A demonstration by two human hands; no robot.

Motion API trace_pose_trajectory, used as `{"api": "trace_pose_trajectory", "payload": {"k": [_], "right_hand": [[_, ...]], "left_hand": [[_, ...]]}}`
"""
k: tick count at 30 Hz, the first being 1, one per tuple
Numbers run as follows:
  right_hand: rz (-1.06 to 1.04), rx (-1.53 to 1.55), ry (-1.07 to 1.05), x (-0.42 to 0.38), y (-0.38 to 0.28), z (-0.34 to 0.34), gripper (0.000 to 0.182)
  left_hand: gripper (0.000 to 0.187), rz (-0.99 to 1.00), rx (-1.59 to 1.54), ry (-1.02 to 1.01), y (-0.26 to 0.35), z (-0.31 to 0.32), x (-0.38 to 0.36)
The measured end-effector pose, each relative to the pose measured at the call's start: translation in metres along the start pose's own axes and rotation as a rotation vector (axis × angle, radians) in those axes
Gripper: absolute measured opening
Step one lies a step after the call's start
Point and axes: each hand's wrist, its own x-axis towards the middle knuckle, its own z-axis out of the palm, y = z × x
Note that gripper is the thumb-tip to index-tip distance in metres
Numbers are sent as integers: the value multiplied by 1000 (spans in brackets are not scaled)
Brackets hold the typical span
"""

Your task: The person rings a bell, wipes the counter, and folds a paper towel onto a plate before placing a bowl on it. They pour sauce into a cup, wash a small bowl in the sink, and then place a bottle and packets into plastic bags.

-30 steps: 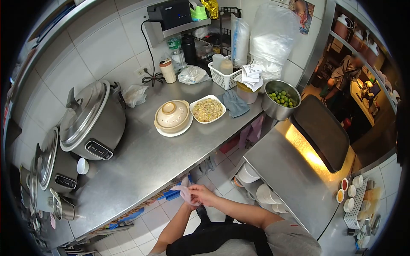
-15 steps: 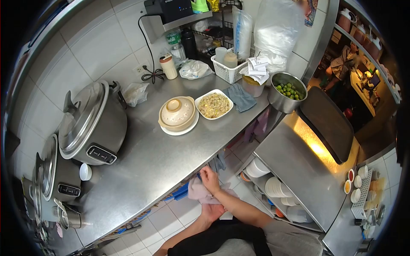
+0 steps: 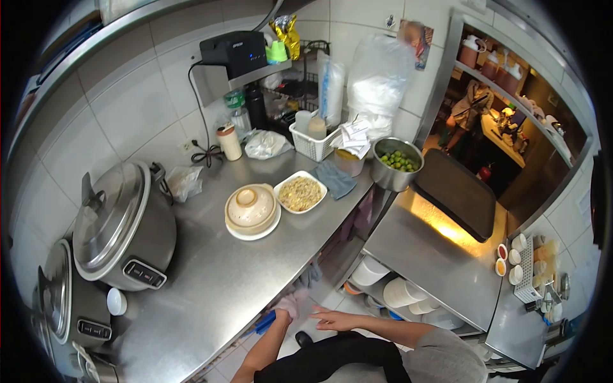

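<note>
My left hand is at the front edge of the steel counter, closed on a pale pink cloth that is partly blurred; its fingertips are hidden. To its right, my right hand is held apart from the cloth, fingers stretched out and nothing in them. Blue handles show under the counter edge beside my left hand. On the counter above the hands, a lidded clay pot sits on a white plate. Right of it is a square white bowl of fried rice.
Two large rice cookers stand at the left, near a small white cup. A blue-grey cloth and a steel pot of green fruit are at the back right. A dark tray lies on the right-hand counter.
My hands have come apart: the right has let go of the cloth and opened, while the left now holds it nearer the counter edge. The head view has tilted up and shifted.
</note>
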Motion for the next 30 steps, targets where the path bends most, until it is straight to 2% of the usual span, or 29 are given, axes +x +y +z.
{"api": "trace_pose_trajectory", "payload": {"k": [1, 2, 3, 4, 7, 9, 11, 12, 15, 17, 20, 21, 22, 23, 24, 25, 26, 27, 28, 30], "right_hand": [[77, -88, 8, -12, -6, -19, 58], [3, -196, 106, -18, 2, -42, 52], [-72, -304, 204, -23, 9, -67, 47], [-76, -298, 306, -36, -9, -92, 45], [-133, -421, 632, -71, -52, -167, 39], [-58, -532, 718, -94, -65, -213, 38], [4, -460, 763, -115, -86, -255, 38], [14, -410, 834, -120, -87, -275, 38], [14, -592, 888, -131, -94, -348, 39], [-63, -761, 965, -136, -104, -389, 40], [35, -604, 1005, -131, -125, -451, 50], [-10, -522, 1034, -126, -121, -475, 58], [-52, -440, 1055, -118, -115, -500, 67], [-47, -379, 1101, -107, -107, -527, 74], [-46, -320, 1146, -96, -104, -552, 81], [-52, -322, 1132, -86, -108, -571, 81], [-91, -258, 1233, -75, -113, -587, 85], [-128, -191, 1333, -64, -116, -600, 89], [-131, -192, 1324, -54, -118, -615, 89], [-382, 13, 1374, -36, -119, -637, 85]], "left_hand": [[52, 20, 164, 23, -20, -8, 16], [54, 43, 242, 54, -53, -19, 38], [42, 53, 858, -31, -14, 3, 10], [32, 121, 1467, -104, 81, 54, -64], [35, 116, 1205, -239, 75, 63, -71], [36, 37, 999, -313, 80, 54, -75], [38, -69, 832, -363, 96, 46, -89], [39, -109, 782, -368, 112, 46, -99], [41, -219, 653, -354, 152, 54, -129], [43, -278, 587, -318, 190, 76, -146], [45, -293, 552, -310, 272, 137, -145], [46, -267, 549, -293, 305, 169, -144], [54, -222, 708, -767, 295, 155, -67], [55, -70, 623, -766, 334, 189, -57], [50, 186, 551, -715, 382, 234, -63], [49, 555, 877, -619, 414, 257, -29], [48, 697, 621, -542, 443, 295, -16], [53, 929, 607, -427, 470, 329, 8], [61, 1064, 595, -358, 496, 362, 37], [83, 997, 397, -353, 540, 427, 78]]}}
